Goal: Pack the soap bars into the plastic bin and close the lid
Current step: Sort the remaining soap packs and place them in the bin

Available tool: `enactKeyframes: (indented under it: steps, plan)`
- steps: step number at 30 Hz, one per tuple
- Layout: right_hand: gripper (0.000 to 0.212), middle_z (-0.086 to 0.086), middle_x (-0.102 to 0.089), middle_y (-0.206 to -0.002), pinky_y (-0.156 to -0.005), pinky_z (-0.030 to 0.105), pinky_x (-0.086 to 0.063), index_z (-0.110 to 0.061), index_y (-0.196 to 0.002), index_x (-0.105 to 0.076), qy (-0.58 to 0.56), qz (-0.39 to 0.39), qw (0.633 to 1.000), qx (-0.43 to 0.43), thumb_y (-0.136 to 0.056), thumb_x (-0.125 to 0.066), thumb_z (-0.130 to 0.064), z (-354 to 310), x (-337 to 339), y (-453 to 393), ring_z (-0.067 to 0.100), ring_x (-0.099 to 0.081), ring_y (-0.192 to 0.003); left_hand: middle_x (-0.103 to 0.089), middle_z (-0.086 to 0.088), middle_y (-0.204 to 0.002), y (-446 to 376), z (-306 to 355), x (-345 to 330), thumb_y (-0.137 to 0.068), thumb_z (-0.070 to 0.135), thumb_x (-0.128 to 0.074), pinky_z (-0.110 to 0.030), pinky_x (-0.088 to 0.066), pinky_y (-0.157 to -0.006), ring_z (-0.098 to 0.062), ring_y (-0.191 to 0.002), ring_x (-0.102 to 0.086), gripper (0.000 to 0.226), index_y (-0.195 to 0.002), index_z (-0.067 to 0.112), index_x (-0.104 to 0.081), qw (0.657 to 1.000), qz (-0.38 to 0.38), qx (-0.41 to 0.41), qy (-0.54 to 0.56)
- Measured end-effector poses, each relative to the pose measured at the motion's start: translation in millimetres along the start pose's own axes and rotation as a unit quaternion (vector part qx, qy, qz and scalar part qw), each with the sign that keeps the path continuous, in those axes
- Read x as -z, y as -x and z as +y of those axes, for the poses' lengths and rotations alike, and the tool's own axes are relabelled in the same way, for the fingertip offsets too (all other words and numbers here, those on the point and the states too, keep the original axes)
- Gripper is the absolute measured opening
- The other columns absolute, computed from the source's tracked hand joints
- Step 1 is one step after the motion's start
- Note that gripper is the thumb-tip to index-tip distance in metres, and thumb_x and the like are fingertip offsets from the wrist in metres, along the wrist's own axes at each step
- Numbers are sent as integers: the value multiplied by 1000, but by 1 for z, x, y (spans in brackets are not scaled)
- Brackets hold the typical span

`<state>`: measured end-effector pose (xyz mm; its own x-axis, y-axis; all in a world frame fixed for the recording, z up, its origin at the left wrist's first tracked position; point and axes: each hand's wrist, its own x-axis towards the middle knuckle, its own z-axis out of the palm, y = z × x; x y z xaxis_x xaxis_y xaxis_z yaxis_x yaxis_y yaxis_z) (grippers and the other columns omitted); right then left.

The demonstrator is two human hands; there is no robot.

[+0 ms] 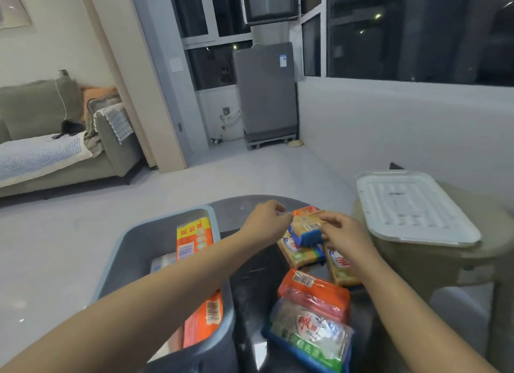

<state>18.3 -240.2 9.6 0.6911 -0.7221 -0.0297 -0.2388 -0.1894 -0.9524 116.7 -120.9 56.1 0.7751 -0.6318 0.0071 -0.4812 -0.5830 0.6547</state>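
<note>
Wrapped soap packs (311, 317) on dark desk (250, 289), both hands' grip on one soap bar (306, 228), left hand (264, 222), right hand (345, 233), open grey bin (133, 250) alongside, white lid (414, 208) apart

A dark, round-edged table (244, 206) with a glossy top holds wrapped soap packs. Nearest the viewer lies a blue-and-green pack (308, 336), with an orange pack (314, 289) touching its far edge. Further back, several yellow-and-blue packs (301, 250) sit in a cluster. A grey plastic bin (122, 250) stands at the table's left side. To the right, a beige stool (434, 250) carries the white lid (414, 206), lying flat.
</note>
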Motion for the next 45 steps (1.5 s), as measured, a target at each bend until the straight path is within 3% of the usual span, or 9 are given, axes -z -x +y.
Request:
enactKeyframes:
  steps: [4,11,17,21,27,30,36,41,45]
  plan:
    - [32,12,-62,-111,-90,43,-50,-9,-114,-57,69,5,996,-54,-84,-53,-17,11,12,-19,31,-62,-102,-53,-10,-140,-27,8,-15,-94,31,-49,-31,-43,-96,-24,-124,-53,48,-136,7,-46,998,-53,14,-41]
    - [18,5,-47,-62,-62,31,-43,-14,-67,-43,43,-10,990,-135,-82,-52,-15,23,11,-33,25,-55,-66,-38,-11,-152,-65,12,-40,-97,30,-44,-33,-32,-108,-27,-137,-38,55,-145,7,-34,985,-120,-1,-124]
    - [21,12,-60,-74,-43,22,-47,-6,-95,-56,-61,-65,970,-227,-85,-53,-24,23,-2,-38,20,-58,-53,-61,-17,-125,-81,1,-52,-96,31,-46,-32,-45,-90,-28,-106,-58,42,-122,1,-59,989,-123,35,-72]
    - [31,14,-65,-87,-53,29,-51,-4,-104,-61,-48,-36,982,-178,-88,-55,-29,29,-11,-40,23,-61,-62,-59,-14,-123,-82,-5,-49,-94,32,-52,-36,-50,-96,-26,-111,-58,43,-124,1,-56,974,-175,130,69]
    - [30,5,-66,-103,-85,41,-53,-18,-116,-56,-91,4,993,-78,-91,-52,-33,29,-9,-39,24,-64,-95,-61,-4,-76,-81,-2,-41,-97,21,-50,-35,-58,-76,-14,-65,-62,14,-96,8,-53,944,-178,134,244]
    - [38,6,-63,-113,-86,44,-53,-20,-125,-48,-113,26,990,-76,-90,-55,-32,29,-2,-39,25,-64,-97,-63,-4,-84,-80,-5,-44,-97,25,-49,-37,-56,-82,-14,-75,-64,17,-97,10,-57,948,-177,130,230]
    - [36,4,-59,-111,-83,41,-54,-21,-126,-45,-64,43,995,-68,-91,-54,-23,33,4,-38,26,-62,-100,-56,-9,-132,-85,-26,-50,-89,33,-62,-33,-49,-92,-23,-118,-56,51,-132,10,-49,965,-161,183,-96]
    - [41,1,-57,-117,-78,35,-52,-24,-130,-43,18,24,999,-42,-90,-54,-25,42,1,-37,21,-58,-103,-66,-8,-108,-91,-35,-62,-86,22,-67,-34,-55,-92,-20,-96,-67,34,-114,7,-56,954,-179,239,-1]
    - [44,2,-57,-122,-59,22,-44,-26,-132,-41,26,24,999,-35,-90,-55,-26,46,-2,-38,19,-57,-101,-65,-10,-112,-93,-37,-64,-87,16,-66,-38,-53,-95,-23,-105,-65,22,-101,8,-52,948,-166,267,46]
